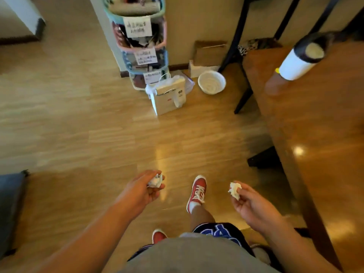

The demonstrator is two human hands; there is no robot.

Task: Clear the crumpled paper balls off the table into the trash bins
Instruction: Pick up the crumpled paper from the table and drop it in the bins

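Two crumpled paper balls are in view, one in each hand, both held over the wooden floor point(78, 134) rather than on the tabletop point(325, 134). The left paper ball point(155, 181) is a tight white wad, wrinkled all over, pinched by the curled fingers point(157, 191) of the left hand point(140, 191). The right paper ball point(234, 190) is looser and more ragged, gripped between thumb and fingertips of the right hand point(251, 203), palm turned up.

Ahead on the floor stand two likely bins: a boxy cardboard-coloured bin point(169, 97) lined with a white plastic bag, and just to its right one round white basket point(211, 82), shallow and ribbed; blur makes its weave hard to read. Behind them rises a stack of pastel plastic baskets point(141, 42) with white paper labels.

At the right runs the glossy brown tabletop, carrying one white cylinder with a dark top point(301, 60). Two red lace-up sneakers show below, the right sneaker point(197, 191) stepping forward.
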